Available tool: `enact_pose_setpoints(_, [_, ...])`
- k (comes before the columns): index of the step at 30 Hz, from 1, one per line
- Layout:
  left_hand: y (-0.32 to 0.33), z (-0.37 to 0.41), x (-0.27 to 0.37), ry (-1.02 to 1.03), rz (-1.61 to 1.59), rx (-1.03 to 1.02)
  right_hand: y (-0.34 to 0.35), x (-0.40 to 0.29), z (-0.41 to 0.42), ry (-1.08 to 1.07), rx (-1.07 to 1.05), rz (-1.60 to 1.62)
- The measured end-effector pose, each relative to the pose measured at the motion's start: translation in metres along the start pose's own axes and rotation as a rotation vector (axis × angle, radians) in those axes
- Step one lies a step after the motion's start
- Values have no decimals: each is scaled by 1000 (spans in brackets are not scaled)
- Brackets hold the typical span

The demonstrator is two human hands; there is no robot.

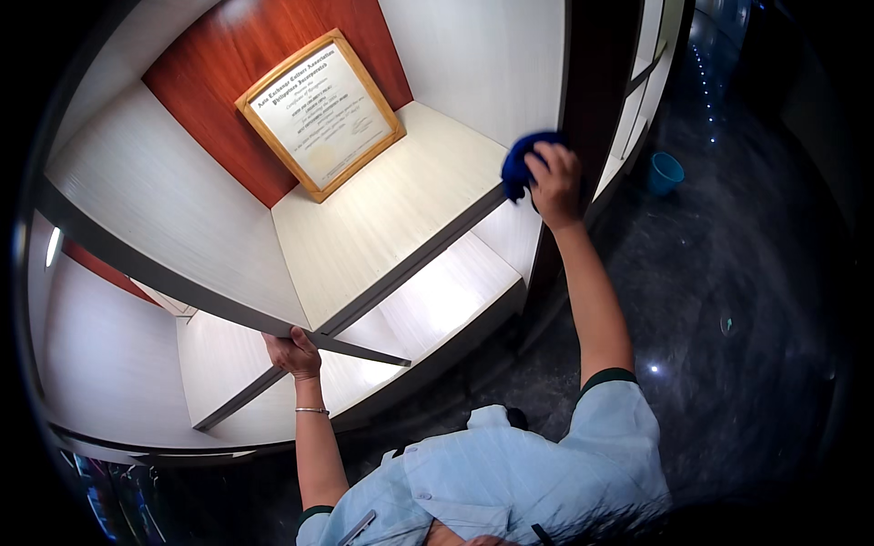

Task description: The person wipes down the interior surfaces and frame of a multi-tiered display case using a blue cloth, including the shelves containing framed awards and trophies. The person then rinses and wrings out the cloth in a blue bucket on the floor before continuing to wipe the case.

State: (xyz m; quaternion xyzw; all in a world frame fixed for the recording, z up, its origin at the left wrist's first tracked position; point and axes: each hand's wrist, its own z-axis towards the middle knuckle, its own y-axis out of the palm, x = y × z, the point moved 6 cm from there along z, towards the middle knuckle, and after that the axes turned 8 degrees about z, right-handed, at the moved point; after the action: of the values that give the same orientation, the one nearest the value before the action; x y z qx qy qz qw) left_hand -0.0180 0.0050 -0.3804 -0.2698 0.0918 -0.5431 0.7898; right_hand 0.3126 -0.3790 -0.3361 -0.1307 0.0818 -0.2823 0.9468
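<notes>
A dark blue cloth is bunched in my right hand, at the right front corner of a pale wood-grain shelf. The cloth lies against the shelf's end by the dark upright. My left hand grips the grey front edge of the upright divider, near the shelf's left front corner, with the thumb on top. On the shelf stands a certificate in a wooden frame, leaning back against the red-brown wood back panel. The certificate bears writing.
Lower compartments of the lit cabinet lie beneath the shelf, with another shelf to the left. A blue bucket stands on the dark glossy floor at the right, near a further cabinet.
</notes>
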Motion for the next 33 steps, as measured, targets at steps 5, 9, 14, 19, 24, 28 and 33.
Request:
enact_pose_setpoints(5, [-4,-1,2,-5,30,41,44,10,-123,0,-244,-39])
enact_pose_setpoints(9, [-4,0,2,-7,59,22,88,15,-200,90,-456,-112])
enact_pose_setpoints(14, [-5,-5,-4,22,71,46,120,18,-237,383,-494,-108])
enact_pose_setpoints(19, [-4,1,6,28,74,51,118,17,-233,665,-349,84])
enact_pose_setpoints(24, [0,-2,2,-23,78,44,173,-19,-278,1802,66,1752])
enact_pose_setpoints(28, [-2,-4,0,-28,79,60,195,-162,-246,1926,-123,2242])
enact_pose_setpoints(33, [3,-6,-7,-55,96,21,195,-366,-200,1898,-173,2458])
